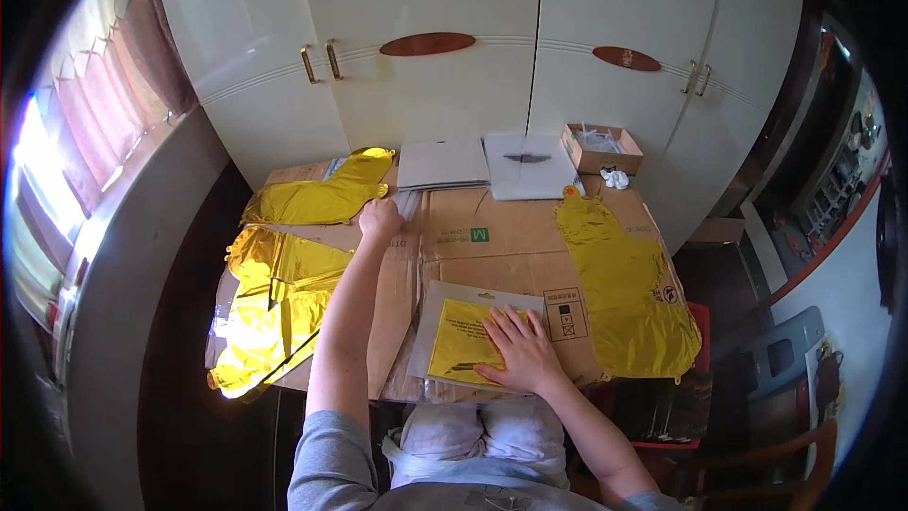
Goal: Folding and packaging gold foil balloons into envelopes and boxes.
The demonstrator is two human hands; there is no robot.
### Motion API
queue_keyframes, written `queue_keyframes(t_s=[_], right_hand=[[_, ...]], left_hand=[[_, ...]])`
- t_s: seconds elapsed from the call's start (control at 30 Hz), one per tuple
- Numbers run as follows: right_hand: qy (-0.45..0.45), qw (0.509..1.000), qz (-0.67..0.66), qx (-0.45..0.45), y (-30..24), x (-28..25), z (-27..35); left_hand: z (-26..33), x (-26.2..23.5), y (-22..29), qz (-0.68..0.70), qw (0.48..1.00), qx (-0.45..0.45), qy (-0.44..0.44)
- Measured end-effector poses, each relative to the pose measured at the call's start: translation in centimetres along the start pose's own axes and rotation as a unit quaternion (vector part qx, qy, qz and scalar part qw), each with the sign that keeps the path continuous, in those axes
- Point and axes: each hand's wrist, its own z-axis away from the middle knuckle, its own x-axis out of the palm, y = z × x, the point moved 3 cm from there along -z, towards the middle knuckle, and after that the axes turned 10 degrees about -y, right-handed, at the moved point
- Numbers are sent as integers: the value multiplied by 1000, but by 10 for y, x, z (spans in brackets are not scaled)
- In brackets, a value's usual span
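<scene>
My right hand (520, 348) lies with its fingers stretched out over a flat package (463, 341), a folded gold foil sheet in a clear sleeve with a grey card edge. Stretched forward, my left hand (381, 218) is closed at the right edge of a flat gold foil balloon (326, 194). What its fingers hold, if anything, is hidden. Nearer on the left, another crumpled gold foil balloon (293, 270) shines in the window light. A third flat gold foil balloon (624, 289) is spread along the right side of the table.
Flattened cardboard (511, 222) covers the table. At the back are a stack of grey cards (443, 164), a white flat packet (532, 168), a small carton (602, 149) of clear plastic pieces and a crumpled white tissue (615, 179). White cabinets (426, 0) stand behind.
</scene>
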Motion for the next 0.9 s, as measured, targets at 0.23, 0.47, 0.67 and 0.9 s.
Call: queue_keyframes(t_s=[0.23, 0.47, 0.67, 0.9], right_hand=[[-3, 1000, -13, -4, -1, 0, -2], [-15, 999, -28, -8, 3, 2, -1], [30, 996, -12, -79, -15, -21, -1], [66, 977, -73, -189, -60, -11, -8]], left_hand=[[11, -13, -6, 8, 999, 12, 47], [190, -46, -14, 226, 960, 160, 44], [347, -15, -43, 304, 933, 178, 70], [392, 25, -33, 317, 914, 242, 78]])
